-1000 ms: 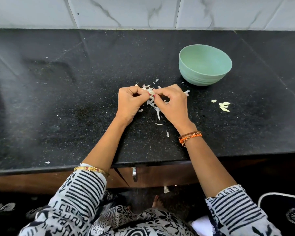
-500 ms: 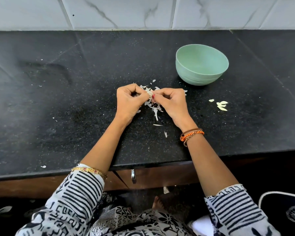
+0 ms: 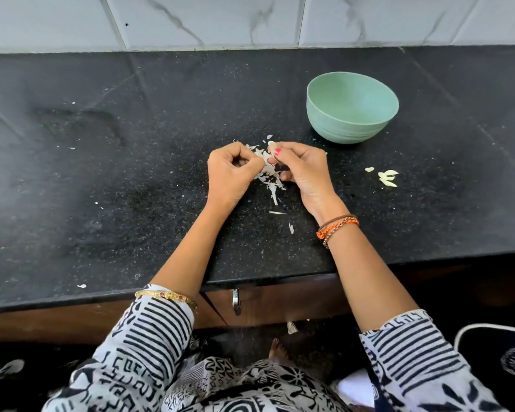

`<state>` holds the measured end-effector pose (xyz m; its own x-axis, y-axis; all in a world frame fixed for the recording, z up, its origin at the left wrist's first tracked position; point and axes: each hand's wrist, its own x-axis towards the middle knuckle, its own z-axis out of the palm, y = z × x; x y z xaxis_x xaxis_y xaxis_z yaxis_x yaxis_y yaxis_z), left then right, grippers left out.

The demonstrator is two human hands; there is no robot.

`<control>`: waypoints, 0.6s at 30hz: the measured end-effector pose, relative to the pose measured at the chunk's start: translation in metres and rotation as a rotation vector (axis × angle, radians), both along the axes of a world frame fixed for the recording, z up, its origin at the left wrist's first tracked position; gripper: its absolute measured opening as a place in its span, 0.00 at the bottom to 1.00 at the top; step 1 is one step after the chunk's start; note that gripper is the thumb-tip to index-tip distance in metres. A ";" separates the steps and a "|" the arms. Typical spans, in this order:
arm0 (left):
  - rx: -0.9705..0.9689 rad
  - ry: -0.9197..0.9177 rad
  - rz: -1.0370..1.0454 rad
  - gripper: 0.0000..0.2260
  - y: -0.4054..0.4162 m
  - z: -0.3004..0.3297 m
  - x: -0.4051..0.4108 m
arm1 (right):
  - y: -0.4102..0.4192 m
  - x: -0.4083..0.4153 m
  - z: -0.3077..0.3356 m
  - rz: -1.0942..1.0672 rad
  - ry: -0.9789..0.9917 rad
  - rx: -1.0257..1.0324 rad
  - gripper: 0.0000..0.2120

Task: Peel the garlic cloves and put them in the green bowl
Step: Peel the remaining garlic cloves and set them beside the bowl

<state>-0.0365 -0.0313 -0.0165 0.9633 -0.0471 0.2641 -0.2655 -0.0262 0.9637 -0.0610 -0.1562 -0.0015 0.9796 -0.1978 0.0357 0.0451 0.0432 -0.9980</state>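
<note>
From the head view, the peeling step is in hand: the right hand pinches a small pale garlic clove between thumb and fingertips, while the left hand, fingers curled, seems to nip a strip of papery white skin over a scatter of the same. Next, I judge, the bared clove must travel to the round pale-green bowl, which stands just beyond the right hand, while several cloves wait to its right. All this sits on a speckled black stone counter backed by white marbled wall tiles.
</note>
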 end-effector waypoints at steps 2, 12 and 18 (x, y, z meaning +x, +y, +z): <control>0.017 -0.004 0.023 0.06 0.001 -0.001 -0.001 | 0.003 -0.001 -0.001 0.007 -0.013 -0.060 0.06; 0.238 -0.080 0.264 0.09 0.004 -0.002 0.002 | 0.003 0.002 -0.013 -0.110 -0.086 -0.204 0.05; 0.308 -0.086 0.236 0.17 0.002 -0.006 0.004 | 0.003 0.005 -0.017 -0.105 -0.104 -0.282 0.04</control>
<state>-0.0321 -0.0291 -0.0225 0.9321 0.0831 0.3525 -0.2973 -0.3803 0.8758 -0.0563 -0.1534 -0.0188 0.9424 -0.2660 0.2027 0.1373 -0.2450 -0.9597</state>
